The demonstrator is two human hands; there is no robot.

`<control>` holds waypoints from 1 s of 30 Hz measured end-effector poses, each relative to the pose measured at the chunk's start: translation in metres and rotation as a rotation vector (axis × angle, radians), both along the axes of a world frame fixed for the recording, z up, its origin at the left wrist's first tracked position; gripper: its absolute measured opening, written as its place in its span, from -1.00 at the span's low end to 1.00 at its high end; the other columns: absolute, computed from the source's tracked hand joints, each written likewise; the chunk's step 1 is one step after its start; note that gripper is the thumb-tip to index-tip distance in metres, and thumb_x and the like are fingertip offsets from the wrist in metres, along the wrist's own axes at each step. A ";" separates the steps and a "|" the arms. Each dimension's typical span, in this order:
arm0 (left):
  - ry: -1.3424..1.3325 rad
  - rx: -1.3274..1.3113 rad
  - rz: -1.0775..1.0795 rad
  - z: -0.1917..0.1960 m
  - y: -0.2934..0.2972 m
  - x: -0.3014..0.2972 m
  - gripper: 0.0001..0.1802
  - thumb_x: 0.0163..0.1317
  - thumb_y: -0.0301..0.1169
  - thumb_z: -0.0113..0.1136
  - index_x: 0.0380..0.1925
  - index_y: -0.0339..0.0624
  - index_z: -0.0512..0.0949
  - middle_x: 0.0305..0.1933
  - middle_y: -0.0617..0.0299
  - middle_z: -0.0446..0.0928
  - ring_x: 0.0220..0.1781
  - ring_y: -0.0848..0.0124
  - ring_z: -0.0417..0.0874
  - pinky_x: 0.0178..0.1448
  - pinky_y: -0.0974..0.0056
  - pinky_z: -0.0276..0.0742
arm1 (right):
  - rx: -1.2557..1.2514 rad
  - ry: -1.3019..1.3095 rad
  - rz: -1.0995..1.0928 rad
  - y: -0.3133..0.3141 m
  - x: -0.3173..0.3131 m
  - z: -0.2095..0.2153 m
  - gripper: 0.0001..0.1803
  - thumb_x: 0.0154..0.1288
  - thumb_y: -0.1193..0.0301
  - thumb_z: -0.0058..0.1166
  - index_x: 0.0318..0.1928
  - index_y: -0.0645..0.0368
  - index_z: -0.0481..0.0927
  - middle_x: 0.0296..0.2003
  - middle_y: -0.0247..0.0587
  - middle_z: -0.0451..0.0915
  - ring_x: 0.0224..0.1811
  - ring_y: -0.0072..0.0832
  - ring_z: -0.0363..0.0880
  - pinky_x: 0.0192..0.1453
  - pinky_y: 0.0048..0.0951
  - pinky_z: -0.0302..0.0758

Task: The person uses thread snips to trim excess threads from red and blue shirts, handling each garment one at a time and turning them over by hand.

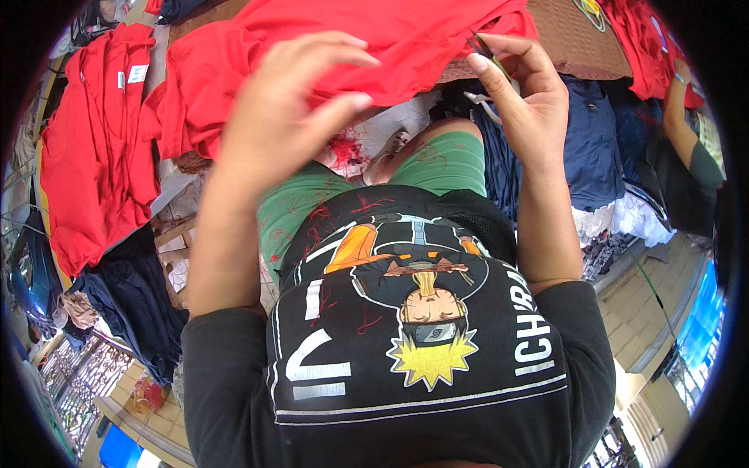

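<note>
Between the thumb and fingers of my right hand [534, 101] is a small pair of thread snips [488, 54], dark-bladed with a yellow-green part, its tips pointing up and to the left. My left hand [285, 105] is raised over a red garment [374, 54], slightly blurred, with thumb and fingers apart and nothing in it. The red cloth is spread across the work surface in front of me and hangs over its near edge. Whether the left fingertips touch the cloth, I cannot tell.
More red garments [101, 156] with white tags lie at the left. Navy cloth [585, 148] hangs at the right, and dark garments [133, 300] lie lower left. Brown board [581, 39] shows at the back right. Another person's arm [677, 113] is at the far right. Red threads litter my lap.
</note>
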State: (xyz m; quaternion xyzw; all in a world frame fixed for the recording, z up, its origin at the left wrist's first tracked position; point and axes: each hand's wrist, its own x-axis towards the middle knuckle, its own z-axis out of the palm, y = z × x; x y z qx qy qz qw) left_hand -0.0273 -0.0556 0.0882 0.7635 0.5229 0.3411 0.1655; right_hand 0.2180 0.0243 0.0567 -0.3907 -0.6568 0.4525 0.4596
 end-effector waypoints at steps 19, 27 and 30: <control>-0.775 -0.260 0.281 -0.053 0.025 0.007 -0.71 0.22 -0.32 0.27 -0.17 -0.33 0.61 -0.26 0.28 0.64 -0.21 0.59 0.56 -0.05 0.44 0.48 | 0.305 0.124 1.698 0.020 0.018 0.124 -0.75 0.27 0.37 -0.01 -0.22 0.27 0.63 -0.46 -0.33 0.54 -0.54 -0.60 0.45 -0.55 -0.59 0.30; -0.140 -0.064 0.459 -0.006 0.025 0.031 -0.84 0.18 -0.41 0.28 -0.28 -0.25 0.67 -0.38 0.32 0.57 -0.33 0.55 0.54 -0.17 0.49 0.45 | 0.095 -0.466 0.347 0.084 -0.015 -0.001 -0.74 0.21 0.45 0.19 -0.07 0.18 0.62 -0.24 -0.21 0.70 -0.21 -0.62 0.61 -0.08 -0.47 0.53; -0.413 -0.157 0.434 -0.012 0.025 0.039 -0.68 0.11 -0.39 0.30 -0.14 -0.28 0.52 -0.36 0.18 0.60 -0.30 0.37 0.65 -0.21 0.35 0.56 | 0.106 -0.324 0.189 0.069 -0.036 0.001 -0.80 0.20 0.41 0.22 -0.17 0.21 0.64 -0.33 -0.17 0.70 -0.28 -0.57 0.64 -0.12 -0.47 0.54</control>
